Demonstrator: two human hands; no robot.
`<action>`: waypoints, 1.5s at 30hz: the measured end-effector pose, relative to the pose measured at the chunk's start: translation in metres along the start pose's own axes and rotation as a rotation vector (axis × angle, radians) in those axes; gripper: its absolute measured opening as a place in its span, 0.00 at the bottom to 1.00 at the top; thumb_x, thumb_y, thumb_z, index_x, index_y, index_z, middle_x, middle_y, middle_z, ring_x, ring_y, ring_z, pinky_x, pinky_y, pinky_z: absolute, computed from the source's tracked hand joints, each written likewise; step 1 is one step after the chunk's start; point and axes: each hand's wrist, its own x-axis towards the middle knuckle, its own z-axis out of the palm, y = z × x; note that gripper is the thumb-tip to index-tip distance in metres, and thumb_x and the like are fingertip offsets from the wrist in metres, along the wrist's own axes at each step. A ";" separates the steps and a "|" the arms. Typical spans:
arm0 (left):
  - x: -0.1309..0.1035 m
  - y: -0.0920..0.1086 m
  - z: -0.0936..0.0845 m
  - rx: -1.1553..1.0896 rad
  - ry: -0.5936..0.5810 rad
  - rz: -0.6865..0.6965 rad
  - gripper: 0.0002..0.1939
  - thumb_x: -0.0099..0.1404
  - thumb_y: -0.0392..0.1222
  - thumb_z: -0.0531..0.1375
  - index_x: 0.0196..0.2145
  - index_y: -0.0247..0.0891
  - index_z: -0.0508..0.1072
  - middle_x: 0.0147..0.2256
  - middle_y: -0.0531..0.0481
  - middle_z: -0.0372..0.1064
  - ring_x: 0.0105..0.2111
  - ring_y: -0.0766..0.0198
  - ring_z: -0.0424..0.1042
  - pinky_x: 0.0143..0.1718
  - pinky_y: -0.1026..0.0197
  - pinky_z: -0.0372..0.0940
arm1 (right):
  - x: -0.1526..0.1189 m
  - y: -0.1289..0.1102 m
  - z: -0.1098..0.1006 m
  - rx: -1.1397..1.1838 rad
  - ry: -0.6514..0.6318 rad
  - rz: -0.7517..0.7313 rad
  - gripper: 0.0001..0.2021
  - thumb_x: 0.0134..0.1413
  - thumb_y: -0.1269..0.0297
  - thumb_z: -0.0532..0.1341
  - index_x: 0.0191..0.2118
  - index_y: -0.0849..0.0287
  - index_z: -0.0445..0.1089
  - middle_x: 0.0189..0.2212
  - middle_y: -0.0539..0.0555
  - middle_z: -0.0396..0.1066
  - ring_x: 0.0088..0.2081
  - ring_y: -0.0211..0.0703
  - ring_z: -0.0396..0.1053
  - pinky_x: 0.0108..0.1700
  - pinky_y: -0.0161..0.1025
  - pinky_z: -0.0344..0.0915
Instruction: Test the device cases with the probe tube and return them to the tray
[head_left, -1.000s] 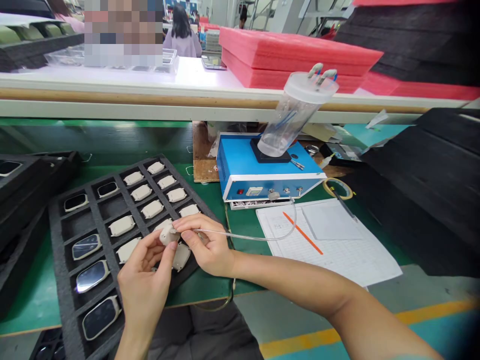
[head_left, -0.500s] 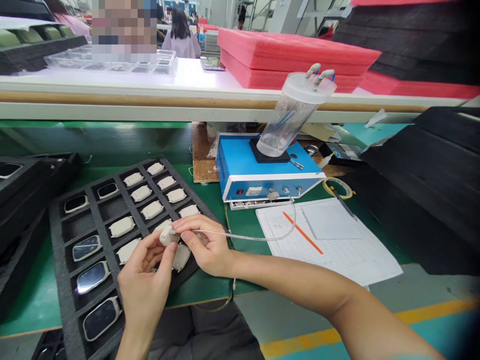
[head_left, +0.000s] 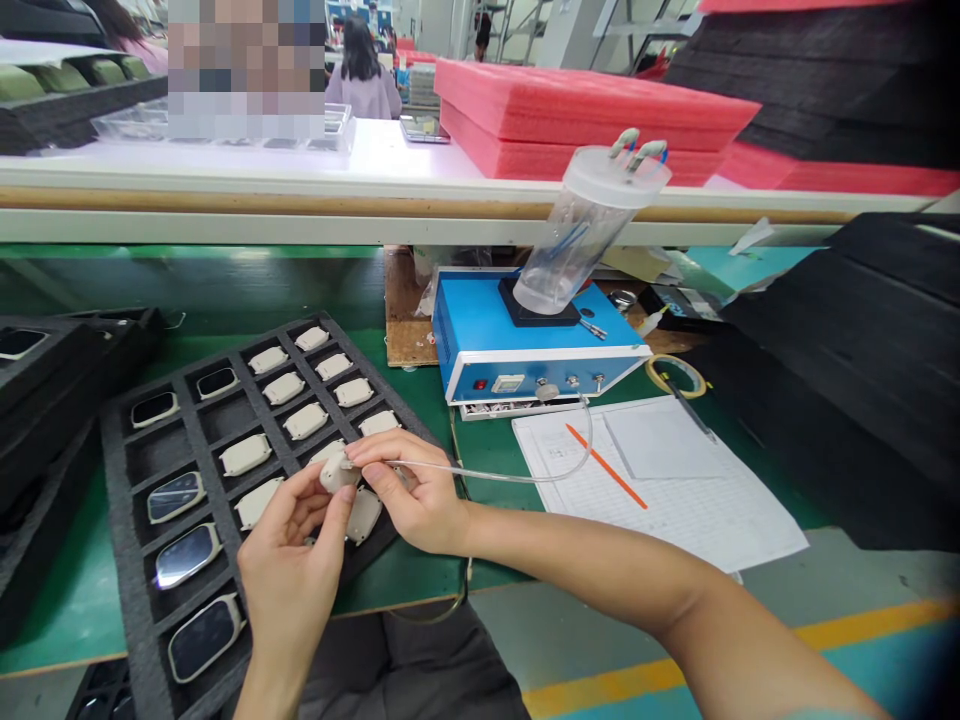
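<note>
A small beige casing is pinched between the fingers and thumb of my left hand, above the black foam tray. My right hand holds the end of a clear tube against the casing; its tip is too small to make out. From there the tube curves over to the front of a blue machine. In the tray's compartments lie several beige casings, and down the left side several pieces with dark screens.
A clear cylinder leans on the blue machine. Right of it are papers with an orange stick, and a tape roll. Black foam fills the right, red foam the shelf. People are in the background.
Both hands keep the same hold on the casing and tube. The pixelated patch over a person in the background differs slightly in size; otherwise the view has barely shifted.
</note>
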 end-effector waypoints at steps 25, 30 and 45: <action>0.000 -0.002 0.000 -0.024 0.014 0.001 0.20 0.57 0.45 0.74 0.46 0.36 0.81 0.39 0.47 0.82 0.34 0.66 0.82 0.39 0.71 0.76 | -0.001 0.001 0.001 0.024 0.017 -0.017 0.07 0.69 0.66 0.61 0.41 0.55 0.77 0.40 0.58 0.83 0.45 0.46 0.82 0.49 0.46 0.80; 0.000 -0.002 0.001 -0.015 0.017 0.008 0.20 0.57 0.45 0.73 0.46 0.36 0.81 0.38 0.47 0.82 0.34 0.65 0.81 0.39 0.71 0.77 | 0.000 -0.001 0.001 0.031 0.016 -0.025 0.06 0.69 0.67 0.62 0.41 0.56 0.78 0.39 0.59 0.82 0.45 0.46 0.82 0.49 0.46 0.80; -0.002 0.000 0.000 0.002 -0.006 0.007 0.19 0.58 0.45 0.72 0.45 0.36 0.81 0.37 0.46 0.82 0.34 0.60 0.82 0.37 0.63 0.79 | -0.004 -0.002 0.000 0.022 0.013 -0.012 0.06 0.69 0.68 0.61 0.42 0.55 0.78 0.40 0.58 0.82 0.45 0.46 0.81 0.50 0.47 0.79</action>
